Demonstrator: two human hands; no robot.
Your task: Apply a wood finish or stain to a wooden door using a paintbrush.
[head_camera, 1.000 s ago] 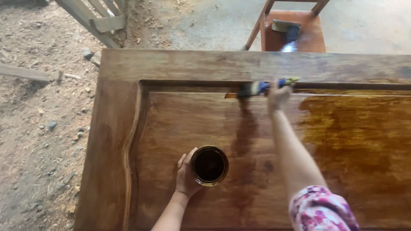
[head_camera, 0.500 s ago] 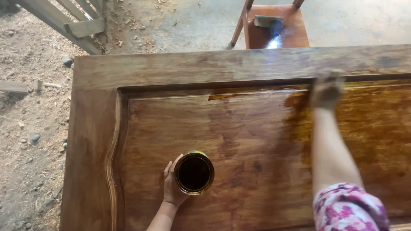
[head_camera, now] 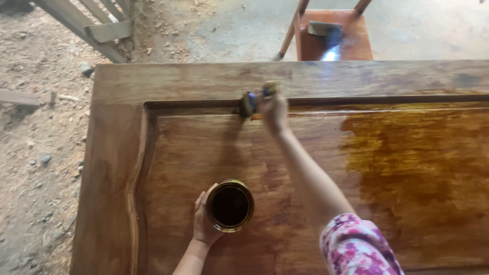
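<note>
A red-brown stool (head_camera: 333,43) stands on the concrete floor (head_camera: 229,30), just past the far edge of the big wooden panel. On the stool's glossy seat lies a grey-green block (head_camera: 323,28), perhaps a sanding pad; the view is too small to tell. Left of the stool, pale timber slats (head_camera: 97,25) lean over dirt ground (head_camera: 35,153) strewn with stones (head_camera: 45,159) and wood chips.

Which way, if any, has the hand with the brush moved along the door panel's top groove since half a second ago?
Yes. The right hand with the brush has moved left along the groove, away from the dark wet patch.
</note>
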